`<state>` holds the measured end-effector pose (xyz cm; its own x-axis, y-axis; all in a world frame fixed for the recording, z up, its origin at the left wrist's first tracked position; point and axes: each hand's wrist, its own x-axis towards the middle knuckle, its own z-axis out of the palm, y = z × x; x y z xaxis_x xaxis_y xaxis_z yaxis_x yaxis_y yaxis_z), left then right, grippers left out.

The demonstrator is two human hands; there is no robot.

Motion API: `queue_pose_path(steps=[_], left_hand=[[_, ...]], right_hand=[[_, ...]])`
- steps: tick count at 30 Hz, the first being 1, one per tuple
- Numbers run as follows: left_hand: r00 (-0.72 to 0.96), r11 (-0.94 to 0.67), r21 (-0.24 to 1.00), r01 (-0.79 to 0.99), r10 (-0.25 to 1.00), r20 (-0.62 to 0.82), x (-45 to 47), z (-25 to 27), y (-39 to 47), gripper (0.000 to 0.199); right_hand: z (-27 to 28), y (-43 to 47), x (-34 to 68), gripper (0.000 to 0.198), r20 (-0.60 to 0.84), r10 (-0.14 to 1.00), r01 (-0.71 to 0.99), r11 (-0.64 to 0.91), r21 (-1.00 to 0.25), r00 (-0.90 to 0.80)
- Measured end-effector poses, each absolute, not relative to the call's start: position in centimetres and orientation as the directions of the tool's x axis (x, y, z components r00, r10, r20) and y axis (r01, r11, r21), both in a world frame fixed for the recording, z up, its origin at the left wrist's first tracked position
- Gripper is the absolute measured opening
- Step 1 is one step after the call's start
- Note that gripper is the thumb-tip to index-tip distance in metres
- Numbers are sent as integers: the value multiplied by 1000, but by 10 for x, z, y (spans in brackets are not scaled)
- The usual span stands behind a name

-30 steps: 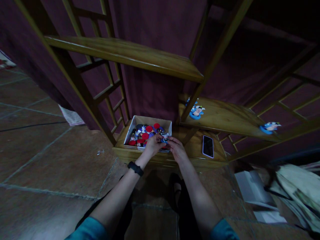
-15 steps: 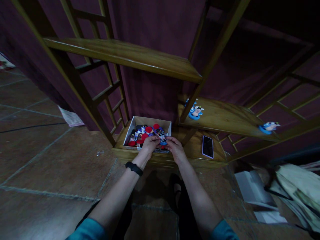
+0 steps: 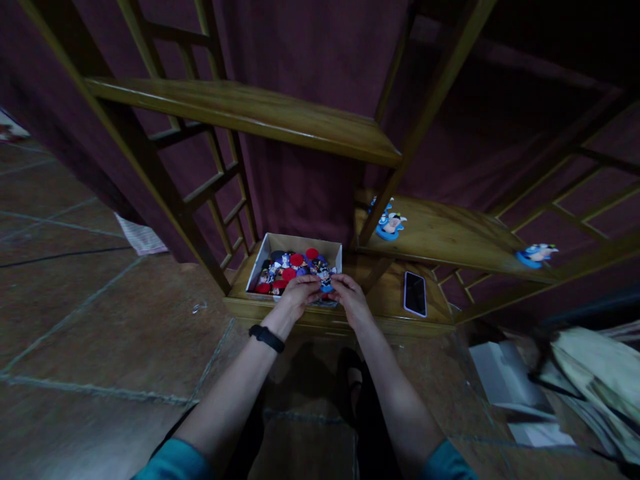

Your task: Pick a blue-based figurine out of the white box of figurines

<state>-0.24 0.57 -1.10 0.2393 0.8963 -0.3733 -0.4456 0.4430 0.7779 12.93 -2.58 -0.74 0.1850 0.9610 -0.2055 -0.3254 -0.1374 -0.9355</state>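
A white cardboard box (image 3: 280, 241) sits on the lowest wooden shelf, filled with several small red, blue and black figure pieces (image 3: 290, 270). My left hand (image 3: 298, 295) and my right hand (image 3: 346, 298) meet at the box's near right corner. Both pinch one small blue-and-white figure piece (image 3: 325, 281) between their fingertips, just above the box rim. A black band is on my left wrist.
A phone (image 3: 415, 293) lies flat on the bottom shelf to the right of the box. Blue figure pieces rest on the middle shelf (image 3: 391, 225) and further right (image 3: 536, 255). Papers and a bag (image 3: 550, 393) lie on the tiled floor at right. Slanted shelf posts stand around the box.
Both hands stay together on the small piece at the box corner, shifting only slightly; the view has drifted a little.
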Motion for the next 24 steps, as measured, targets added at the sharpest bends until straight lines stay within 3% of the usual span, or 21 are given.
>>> queue_pose_path(steps=[6,14,24], left_hand=[[239,487,723,-490,872,-427,-1,-10,7,14],[264,445,762,-471,895,-360,-1,-12,4,20],[291,498,762,-414,866,-407,-4,-7,4,21]], right_hand=[[-5,-26,128,28,-225,956,-359,-146,-922,189],[-4,-25,127,30,-251,947,-371,-164,-914,200],[-5,-21,131,31,-235,953,-320,-165,-933,193]])
